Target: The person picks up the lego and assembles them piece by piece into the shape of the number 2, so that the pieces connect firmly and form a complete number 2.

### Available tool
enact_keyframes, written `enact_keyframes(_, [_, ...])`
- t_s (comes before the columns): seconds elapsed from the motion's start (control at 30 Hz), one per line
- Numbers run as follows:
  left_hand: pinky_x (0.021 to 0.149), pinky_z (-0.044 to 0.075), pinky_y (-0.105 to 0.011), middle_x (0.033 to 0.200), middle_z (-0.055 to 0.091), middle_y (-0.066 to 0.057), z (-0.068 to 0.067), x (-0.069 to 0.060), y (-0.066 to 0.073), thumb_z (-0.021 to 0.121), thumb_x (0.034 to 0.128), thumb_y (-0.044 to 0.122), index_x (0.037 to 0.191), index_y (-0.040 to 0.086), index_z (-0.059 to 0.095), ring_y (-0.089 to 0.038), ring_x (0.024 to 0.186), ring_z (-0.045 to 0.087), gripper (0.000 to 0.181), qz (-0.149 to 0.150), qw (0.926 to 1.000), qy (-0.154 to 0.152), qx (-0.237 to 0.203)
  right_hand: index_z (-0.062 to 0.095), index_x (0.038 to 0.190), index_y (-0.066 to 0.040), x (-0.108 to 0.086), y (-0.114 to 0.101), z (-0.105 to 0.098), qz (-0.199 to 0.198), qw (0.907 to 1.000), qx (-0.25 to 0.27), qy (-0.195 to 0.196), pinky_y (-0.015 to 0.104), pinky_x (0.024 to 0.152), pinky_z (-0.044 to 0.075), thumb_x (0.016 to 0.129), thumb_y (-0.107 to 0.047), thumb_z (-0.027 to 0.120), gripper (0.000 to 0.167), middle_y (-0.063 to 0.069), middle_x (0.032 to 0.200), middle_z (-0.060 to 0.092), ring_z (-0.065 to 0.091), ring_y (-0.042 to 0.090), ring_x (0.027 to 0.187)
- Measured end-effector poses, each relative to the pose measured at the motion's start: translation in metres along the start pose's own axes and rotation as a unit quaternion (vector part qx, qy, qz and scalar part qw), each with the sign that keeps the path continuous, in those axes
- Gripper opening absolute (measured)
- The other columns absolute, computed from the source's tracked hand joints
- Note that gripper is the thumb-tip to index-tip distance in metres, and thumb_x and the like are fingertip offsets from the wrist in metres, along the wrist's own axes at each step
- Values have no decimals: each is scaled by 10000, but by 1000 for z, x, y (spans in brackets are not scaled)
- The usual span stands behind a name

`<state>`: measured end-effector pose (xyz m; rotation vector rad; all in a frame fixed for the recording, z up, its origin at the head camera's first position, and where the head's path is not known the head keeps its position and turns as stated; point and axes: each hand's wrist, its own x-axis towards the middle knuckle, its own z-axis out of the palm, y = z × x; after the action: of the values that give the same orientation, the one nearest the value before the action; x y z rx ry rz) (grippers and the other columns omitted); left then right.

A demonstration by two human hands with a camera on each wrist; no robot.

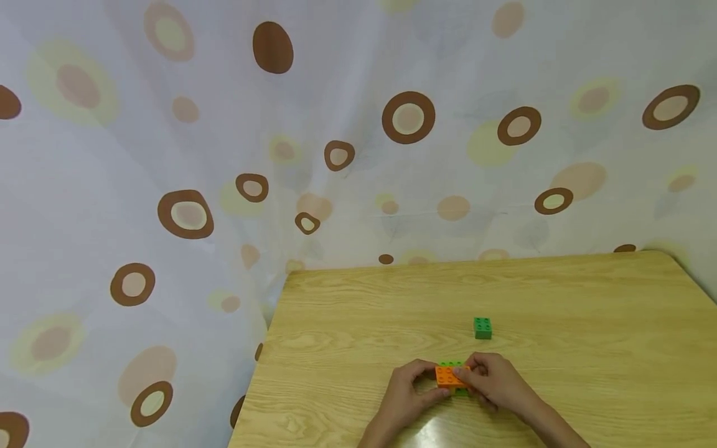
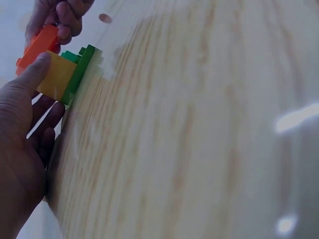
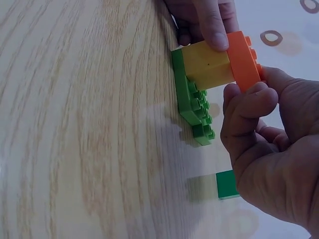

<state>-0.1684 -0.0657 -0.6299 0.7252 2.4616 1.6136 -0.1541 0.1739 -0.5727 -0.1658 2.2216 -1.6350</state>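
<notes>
A small stack of toy building bricks stands on the table: a green base [image 3: 185, 99], a yellow brick [image 3: 207, 64] on it, and an orange brick [image 1: 446, 377] on top. My left hand [image 1: 403, 395] holds the stack from the left, its thumb against the yellow brick near the orange one; its other fingers are partly hidden behind. From the right, my right hand [image 1: 501, 382] pinches the orange brick, with the thumb on its studded top. Whether the orange brick is fully pressed down, I cannot tell. Bare green studs stick out beyond the yellow brick.
A separate darker green brick [image 1: 482, 328] lies on the wooden table [image 1: 358, 323], farther back than the hands. Behind the table and along its left side hangs a white curtain [image 1: 347, 81] with brown and beige circles.
</notes>
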Motion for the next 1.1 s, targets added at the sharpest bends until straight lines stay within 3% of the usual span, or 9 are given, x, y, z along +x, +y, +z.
enact_keyframes(0.33, [1045, 518, -287, 1237, 714, 122, -3, 0, 2, 811, 937, 353, 1284, 228, 711, -37, 1158, 655, 382, 40, 9998, -132, -167, 675, 1024, -5, 2, -2, 0, -29, 10000, -50, -8, 245, 422, 465, 1036, -373, 701, 369, 70, 713, 635, 537, 119, 489])
enact_keyframes(0.57, [1050, 515, -292, 1233, 715, 120, -4, 1, 3, 801, 950, 360, 1283, 230, 714, -33, 1164, 649, 368, 45, 9998, -128, -137, 676, 1069, 33, 3, -14, -17, 27, 9978, -380, 541, 320, 470, 543, 1063, -398, 652, 432, 117, 757, 661, 609, 178, 526])
enact_keyframes(0.67, [1053, 515, -291, 1238, 714, 119, -4, 2, 2, 805, 946, 354, 1288, 221, 711, -34, 1166, 650, 378, 14, 9998, -144, -166, 656, 1138, 53, 10, -14, -35, -90, 9935, -413, 1060, 325, 483, 541, 1074, -402, 636, 460, 151, 853, 671, 611, 202, 559])
enact_keyframes(0.8, [1050, 515, -281, 1238, 714, 122, -4, 2, -1, 805, 948, 344, 1293, 221, 707, -29, 1168, 649, 379, 14, 9995, -209, -221, 636, 1252, 27, 20, -1, -59, -584, 9783, -687, 1866, 332, 505, 532, 1085, -388, 623, 447, 182, 1040, 667, 637, 261, 663])
enact_keyframes(0.87, [1050, 515, -279, 1240, 715, 124, -4, 3, -2, 803, 951, 340, 1295, 224, 707, -29, 1170, 649, 375, 38, 9994, -236, -260, 607, 1322, 20, 24, 6, -70, -820, 9719, -783, 2061, 342, 538, 546, 1087, -373, 622, 458, 205, 1169, 636, 641, 266, 747])
enact_keyframes(1.03, [1053, 511, -276, 1236, 713, 141, -3, 2, -5, 809, 944, 349, 1295, 231, 709, -25, 1171, 648, 383, 27, 9993, -222, -314, 505, 1478, 6, 32, 20, -86, -1075, 9718, -919, 1885, 329, 669, 590, 1072, -344, 658, 557, 243, 1424, 531, 623, 196, 956])
enact_keyframes(1.1, [1056, 508, -274, 1237, 710, 149, -3, 2, -6, 813, 939, 355, 1299, 235, 708, -22, 1173, 647, 394, 9, 9992, -217, -337, 478, 1513, -10, 35, 22, -89, -1118, 9742, -949, 1716, 301, 723, 588, 1063, -332, 675, 588, 242, 1467, 518, 615, 224, 1067])
